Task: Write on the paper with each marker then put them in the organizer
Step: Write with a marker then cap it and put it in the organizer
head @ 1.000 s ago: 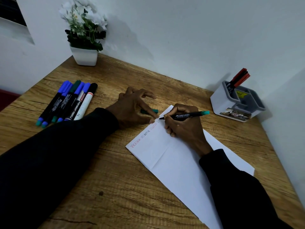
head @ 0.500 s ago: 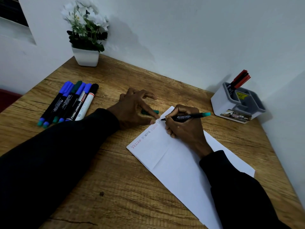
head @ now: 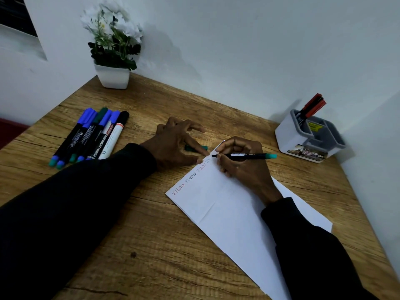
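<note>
Gripping a black marker (head: 249, 156) with a teal end, your right hand (head: 242, 163) curls round the barrel and sets the tip on the far corner of the paper (head: 227, 213). The marker lies nearly level, its teal end pointing right. Your right wrist rests on the sheet.

Your left hand (head: 175, 144) is spread and holds nothing, fingers arched. Its thumb and forefinger tips touch the far left edge of the paper, just beside the marker tip. A green cap (head: 195, 148) lies on the desk (head: 151, 245) under those fingers; you cannot tell from here whether they touch it.

The paper lies askew on the right half of the desk, with a short line of red and darker handwriting along its far left edge.

A row of capped markers (head: 91, 137) lies side by side at the far left, well apart from the paper. The organizer (head: 303, 139) stands in the far right corner, with red markers (head: 313, 106) upright in its far compartment. A potted plant (head: 112, 77) stands against the wall at the far left.
</note>
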